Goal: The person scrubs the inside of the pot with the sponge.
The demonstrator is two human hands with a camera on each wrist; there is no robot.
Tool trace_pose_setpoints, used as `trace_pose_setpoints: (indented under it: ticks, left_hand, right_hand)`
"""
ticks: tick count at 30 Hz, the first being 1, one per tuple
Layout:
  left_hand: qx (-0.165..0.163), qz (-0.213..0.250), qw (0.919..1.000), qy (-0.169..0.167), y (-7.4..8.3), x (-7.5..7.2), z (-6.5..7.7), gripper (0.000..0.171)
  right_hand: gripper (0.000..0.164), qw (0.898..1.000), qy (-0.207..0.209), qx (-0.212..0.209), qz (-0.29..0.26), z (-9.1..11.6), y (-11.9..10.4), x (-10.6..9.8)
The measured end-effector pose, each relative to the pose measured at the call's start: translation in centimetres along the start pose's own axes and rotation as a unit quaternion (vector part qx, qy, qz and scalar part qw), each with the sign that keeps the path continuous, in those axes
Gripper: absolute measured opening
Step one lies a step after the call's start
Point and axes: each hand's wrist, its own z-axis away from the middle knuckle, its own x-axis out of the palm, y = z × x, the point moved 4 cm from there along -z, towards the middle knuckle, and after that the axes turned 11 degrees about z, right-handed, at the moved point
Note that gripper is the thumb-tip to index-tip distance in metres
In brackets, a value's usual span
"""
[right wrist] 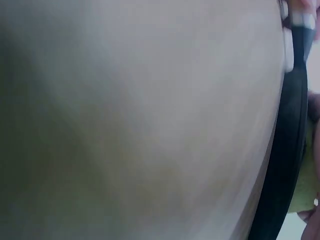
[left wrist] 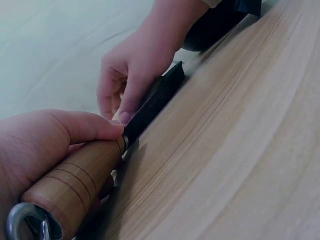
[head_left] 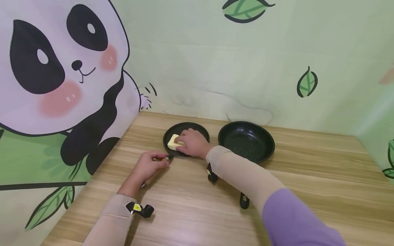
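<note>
A small black frying pan lies on the wooden table, its wooden handle pointing toward the person. My left hand grips that handle near where it meets the pan. Inside the pan, my right hand holds a pale yellow sponge between thumb and fingers. The hand covers part of the sponge and of the pan's floor. In the right wrist view only the pan's dark side and a sliver of the sponge appear at the right edge, blurred.
A larger black frying pan stands right of the small one, its black handle reaching under the right forearm. Behind the table rises a pale green wall painted with leaves; a panda is painted at the left.
</note>
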Motion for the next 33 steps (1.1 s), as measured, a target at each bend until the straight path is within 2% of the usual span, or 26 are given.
trace_pose_setpoints:
  ticks: [2, 5, 8, 13, 19, 23, 27, 33]
  left_hand:
    - [0.005, 0.008, 1.0000, 0.001, -0.1, 0.0, 0.0, 0.032]
    - [0.006, 0.018, 0.9998, 0.000, -0.1, 0.0, 0.0, 0.032]
    - [0.001, 0.012, 0.9999, 0.000, -0.2, 0.0, 0.0, 0.033]
    - [-0.008, 0.004, 1.0000, 0.001, -0.3, -0.2, -0.2, 0.034]
    - [-0.003, 0.004, 1.0000, 0.007, -0.3, -0.6, 0.0, 0.033]
    - [0.001, -0.004, 1.0000, 0.005, -0.4, -0.7, -0.1, 0.033]
    - [0.001, -0.007, 1.0000, 0.003, -0.4, -0.5, -0.2, 0.034]
    - [-0.007, -0.006, 1.0000, -0.003, -0.3, -0.2, -0.2, 0.034]
  right_hand:
    - [0.038, 0.999, -0.013, 0.051, 0.010, 0.1, 1.1, 0.1]
    - [0.037, 0.990, -0.037, 0.133, 0.015, 0.3, 2.7, 0.3]
    - [0.037, 0.985, -0.046, 0.167, 0.000, 0.5, 3.5, 0.4]
    - [0.035, 0.989, -0.034, 0.146, -0.013, 0.3, 2.9, 0.3]
    - [0.034, 0.999, -0.026, 0.039, -0.021, 0.3, -0.9, -1.1]
    - [0.032, 1.000, -0.022, 0.010, -0.013, 0.5, -2.1, -1.7]
    - [0.033, 0.999, -0.026, 0.033, 0.005, 0.4, -0.3, -1.2]
    - [0.032, 0.989, -0.046, 0.138, 0.035, 0.5, 3.1, -0.2]
